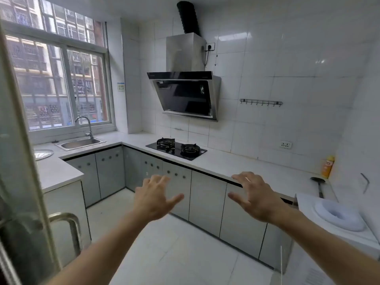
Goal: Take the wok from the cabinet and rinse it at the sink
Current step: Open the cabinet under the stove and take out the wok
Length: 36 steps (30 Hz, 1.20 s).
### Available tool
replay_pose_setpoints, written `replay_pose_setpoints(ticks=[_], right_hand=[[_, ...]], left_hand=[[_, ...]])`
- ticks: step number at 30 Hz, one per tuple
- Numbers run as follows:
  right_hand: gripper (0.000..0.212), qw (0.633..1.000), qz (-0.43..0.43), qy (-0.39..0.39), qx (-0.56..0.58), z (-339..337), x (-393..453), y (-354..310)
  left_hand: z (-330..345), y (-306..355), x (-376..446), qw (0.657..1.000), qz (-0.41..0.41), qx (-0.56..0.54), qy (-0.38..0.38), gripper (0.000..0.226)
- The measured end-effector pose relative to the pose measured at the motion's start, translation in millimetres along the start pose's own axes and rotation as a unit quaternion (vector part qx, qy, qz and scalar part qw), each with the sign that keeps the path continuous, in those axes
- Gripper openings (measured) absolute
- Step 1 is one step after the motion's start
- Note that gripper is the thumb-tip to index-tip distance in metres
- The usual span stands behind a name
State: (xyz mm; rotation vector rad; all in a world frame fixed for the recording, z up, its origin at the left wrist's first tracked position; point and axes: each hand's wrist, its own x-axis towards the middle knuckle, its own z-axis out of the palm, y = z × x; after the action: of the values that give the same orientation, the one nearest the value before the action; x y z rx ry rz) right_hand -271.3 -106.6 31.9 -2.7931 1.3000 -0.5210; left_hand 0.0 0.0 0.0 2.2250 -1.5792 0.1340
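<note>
left hand [156,197] lower centre, fingers spread, holding nothing | right hand [254,197] likewise, before closed cabinet doors [207,199] | sink [80,143] mid-left under window | wok unseen

both hands [156,199] [254,197] spread, holding nothing, before closed cabinet doors [207,199]; sink [79,143] far left

The grey cabinet [207,199] run under the counter has all doors closed, mid-frame. The steel sink [80,143] sits dry below the window, left of frame, beneath its curved faucet [85,125].
</note>
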Motion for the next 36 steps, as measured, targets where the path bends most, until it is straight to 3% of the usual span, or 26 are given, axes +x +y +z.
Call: replay_pose_setpoints(ticks=[4,7,10,17,19,24,29,31,34,36], right_hand=[[0.068,1.0,0.002,0.0,0.007,14,19,24],[0.093,1.0,0.01,-0.006,0.025,29,46,48],[0.077,0.999,0.012,-0.003,0.044,45,76,76],[0.092,0.998,0.013,-0.018,0.064,65,151,142],[0.084,0.998,0.011,-0.025,0.063,68,171,154],[0.126,0.997,0.006,-0.017,0.07,88,216,175],[0.13,0.997,0.018,-0.047,0.061,125,270,181],[0.125,0.996,0.013,-0.062,0.057,139,296,178],[0.08,0.996,0.005,-0.065,0.059,156,347,169],[0.062,0.997,0.003,-0.053,0.058,167,384,165]], left_hand=[[25,-7,19,0.999,-0.013,0.023,-0.019,0.084],[39,3,50,0.999,-0.019,0.028,-0.019,0.084],[58,19,86,0.999,-0.018,0.037,-0.022,0.083],[93,58,175,0.998,-0.024,0.06,-0.023,0.084],[100,61,195,0.997,-0.022,0.065,-0.018,0.084],[119,50,241,0.996,-0.035,0.076,-0.02,0.084],[154,16,290,0.996,-0.047,0.075,-0.028,0.085],[168,-3,313,0.996,-0.054,0.068,-0.033,0.085],[185,-36,352,0.996,-0.062,0.056,-0.035,0.085],[192,-60,382,0.996,-0.062,0.054,-0.033,0.084]])
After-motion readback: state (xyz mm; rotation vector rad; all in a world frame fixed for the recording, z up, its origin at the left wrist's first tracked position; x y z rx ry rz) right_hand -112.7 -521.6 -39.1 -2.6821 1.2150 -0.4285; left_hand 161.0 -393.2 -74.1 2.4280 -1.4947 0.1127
